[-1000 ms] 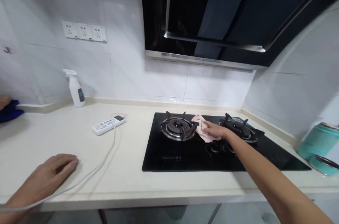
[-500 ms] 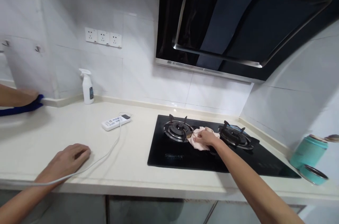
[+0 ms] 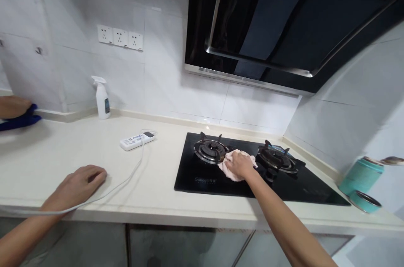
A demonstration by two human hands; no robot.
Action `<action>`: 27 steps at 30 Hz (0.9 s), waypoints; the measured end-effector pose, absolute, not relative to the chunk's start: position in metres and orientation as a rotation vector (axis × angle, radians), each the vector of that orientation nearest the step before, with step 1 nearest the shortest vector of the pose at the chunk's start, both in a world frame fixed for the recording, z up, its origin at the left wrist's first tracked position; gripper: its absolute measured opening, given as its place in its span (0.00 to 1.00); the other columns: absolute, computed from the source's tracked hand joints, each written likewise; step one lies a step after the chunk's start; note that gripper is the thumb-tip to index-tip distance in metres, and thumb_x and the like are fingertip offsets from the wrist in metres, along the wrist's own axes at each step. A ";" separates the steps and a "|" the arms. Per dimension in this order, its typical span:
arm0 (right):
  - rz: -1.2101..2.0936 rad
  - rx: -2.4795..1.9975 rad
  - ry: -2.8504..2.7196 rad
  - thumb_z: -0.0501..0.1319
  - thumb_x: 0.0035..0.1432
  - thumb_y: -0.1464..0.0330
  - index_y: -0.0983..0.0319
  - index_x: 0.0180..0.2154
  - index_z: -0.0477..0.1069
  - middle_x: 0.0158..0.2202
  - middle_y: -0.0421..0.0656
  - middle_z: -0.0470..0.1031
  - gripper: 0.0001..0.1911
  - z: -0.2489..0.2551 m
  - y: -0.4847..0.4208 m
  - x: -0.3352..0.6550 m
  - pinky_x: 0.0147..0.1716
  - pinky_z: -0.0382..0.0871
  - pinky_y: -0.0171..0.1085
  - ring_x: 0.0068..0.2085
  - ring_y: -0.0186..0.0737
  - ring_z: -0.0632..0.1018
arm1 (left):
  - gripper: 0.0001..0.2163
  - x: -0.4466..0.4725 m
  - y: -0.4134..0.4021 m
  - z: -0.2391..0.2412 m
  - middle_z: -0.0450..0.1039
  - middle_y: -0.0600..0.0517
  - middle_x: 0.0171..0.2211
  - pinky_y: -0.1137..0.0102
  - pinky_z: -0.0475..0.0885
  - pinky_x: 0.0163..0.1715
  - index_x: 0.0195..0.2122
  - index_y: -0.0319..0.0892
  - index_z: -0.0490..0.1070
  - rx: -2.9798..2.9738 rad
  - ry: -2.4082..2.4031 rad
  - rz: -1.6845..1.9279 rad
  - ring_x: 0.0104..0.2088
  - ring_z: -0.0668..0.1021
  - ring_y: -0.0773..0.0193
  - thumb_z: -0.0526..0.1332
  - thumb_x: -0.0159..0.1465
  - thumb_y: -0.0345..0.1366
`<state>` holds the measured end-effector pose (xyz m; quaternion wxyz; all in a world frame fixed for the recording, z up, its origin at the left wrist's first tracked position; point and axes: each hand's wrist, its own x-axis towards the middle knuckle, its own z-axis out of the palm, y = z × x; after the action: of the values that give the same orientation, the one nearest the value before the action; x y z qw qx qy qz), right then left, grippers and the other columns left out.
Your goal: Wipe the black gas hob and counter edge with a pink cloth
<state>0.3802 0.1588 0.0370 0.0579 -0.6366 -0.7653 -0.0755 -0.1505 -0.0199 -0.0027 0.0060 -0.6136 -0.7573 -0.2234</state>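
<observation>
Pink cloth [image 3: 225, 169] in right hand [image 3: 240, 165], on hob [image 3: 303, 187]

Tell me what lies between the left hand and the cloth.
In the head view, a white cable crosses the counter near the left hand; then bare counter, then the stove glass up to the cloth.

Head view, my read: left forearm [image 3: 22, 233] bare to the frame edge, slim. Right forearm [image 3: 284, 223] likewise, long and slim. Left hand [image 3: 78, 183] and right hand [image 3: 240, 165] bare; nails too small to judge.
</observation>
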 end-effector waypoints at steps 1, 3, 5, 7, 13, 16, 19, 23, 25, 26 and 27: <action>-0.245 -1.889 -2.345 0.52 0.68 0.53 0.68 0.54 0.69 0.55 0.61 0.74 0.27 0.034 0.146 0.374 0.57 0.59 0.50 0.57 0.57 0.73 | 0.24 -0.151 -0.019 -0.004 0.78 0.41 0.51 0.63 0.66 0.55 0.45 0.36 0.78 -1.926 -2.368 -0.696 0.53 0.76 0.51 0.51 0.66 0.50; -0.263 -1.767 -2.387 0.52 0.68 0.53 0.65 0.52 0.69 0.54 0.57 0.74 0.24 0.027 0.120 0.360 0.56 0.59 0.49 0.56 0.56 0.72 | 0.24 -0.152 -0.018 -0.005 0.79 0.42 0.51 0.63 0.66 0.55 0.45 0.36 0.79 -1.932 -2.357 -0.683 0.53 0.76 0.51 0.51 0.65 0.50; -0.232 -1.592 -2.382 0.53 0.68 0.53 0.63 0.50 0.70 0.52 0.54 0.75 0.22 0.018 0.093 0.346 0.55 0.60 0.49 0.54 0.55 0.72 | 0.24 -0.153 -0.017 -0.005 0.79 0.42 0.51 0.64 0.66 0.55 0.44 0.36 0.79 -1.917 -2.354 -0.671 0.53 0.76 0.51 0.51 0.65 0.50; -0.139 -1.389 -2.339 0.56 0.66 0.55 0.62 0.50 0.69 0.50 0.53 0.75 0.20 0.009 0.071 0.333 0.53 0.62 0.49 0.53 0.54 0.72 | 0.24 -0.154 -0.016 -0.005 0.79 0.42 0.50 0.63 0.66 0.56 0.44 0.35 0.79 -1.895 -2.358 -0.663 0.53 0.76 0.50 0.52 0.64 0.49; 0.018 -0.891 -2.349 0.69 0.54 0.59 0.57 0.54 0.68 0.53 0.47 0.73 0.27 -0.008 0.035 0.322 0.54 0.62 0.47 0.55 0.51 0.70 | 0.25 -0.171 -0.007 -0.012 0.79 0.40 0.50 0.60 0.66 0.58 0.44 0.35 0.80 -1.902 -2.355 -0.647 0.53 0.76 0.48 0.53 0.64 0.51; -0.042 -1.042 -2.286 0.68 0.57 0.58 0.56 0.52 0.72 0.49 0.46 0.75 0.22 -0.012 0.034 0.359 0.53 0.62 0.46 0.51 0.49 0.72 | 0.25 -0.179 -0.002 -0.015 0.79 0.40 0.51 0.59 0.67 0.58 0.44 0.36 0.80 -1.895 -2.349 -0.659 0.54 0.76 0.47 0.54 0.62 0.52; -0.139 -1.382 -2.140 0.63 0.62 0.59 0.56 0.51 0.75 0.48 0.47 0.77 0.17 -0.016 0.036 0.436 0.52 0.64 0.45 0.50 0.50 0.74 | 0.26 -0.178 -0.001 -0.012 0.80 0.40 0.50 0.58 0.68 0.57 0.43 0.37 0.81 -1.896 -2.354 -0.635 0.53 0.76 0.47 0.54 0.61 0.53; -0.277 -1.829 -1.888 0.57 0.61 0.57 0.59 0.51 0.75 0.49 0.53 0.78 0.21 -0.032 0.019 0.563 0.51 0.66 0.49 0.50 0.56 0.76 | 0.27 -0.169 -0.004 -0.004 0.80 0.40 0.50 0.57 0.68 0.58 0.43 0.36 0.81 -1.933 -2.346 -0.607 0.52 0.77 0.47 0.54 0.61 0.54; -0.221 -1.980 -1.767 0.54 0.59 0.54 0.58 0.52 0.75 0.47 0.53 0.79 0.25 -0.044 -0.002 0.615 0.50 0.69 0.50 0.48 0.57 0.78 | 0.27 -0.167 -0.005 -0.003 0.81 0.41 0.49 0.57 0.69 0.57 0.42 0.38 0.81 -1.939 -2.353 -0.613 0.52 0.77 0.46 0.53 0.60 0.55; -0.122 -2.040 -1.698 0.55 0.57 0.52 0.55 0.51 0.75 0.47 0.51 0.79 0.25 -0.050 -0.015 0.635 0.47 0.71 0.50 0.47 0.58 0.79 | 0.27 -0.167 -0.004 -0.003 0.81 0.42 0.49 0.57 0.69 0.57 0.42 0.38 0.82 -1.942 -2.355 -0.613 0.52 0.77 0.46 0.53 0.60 0.56; -0.010 -2.074 -1.660 0.56 0.55 0.51 0.52 0.48 0.75 0.46 0.49 0.80 0.23 -0.056 -0.029 0.652 0.44 0.72 0.49 0.46 0.58 0.80 | 0.28 -0.168 -0.004 -0.004 0.81 0.42 0.49 0.57 0.68 0.57 0.42 0.39 0.82 -1.942 -2.357 -0.609 0.53 0.77 0.45 0.53 0.60 0.56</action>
<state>0.6521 -0.0285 -0.0556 0.2401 -0.7580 -0.6065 -0.0037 -0.1678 -0.0039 -0.0044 0.0137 -0.6236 -0.7568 -0.1955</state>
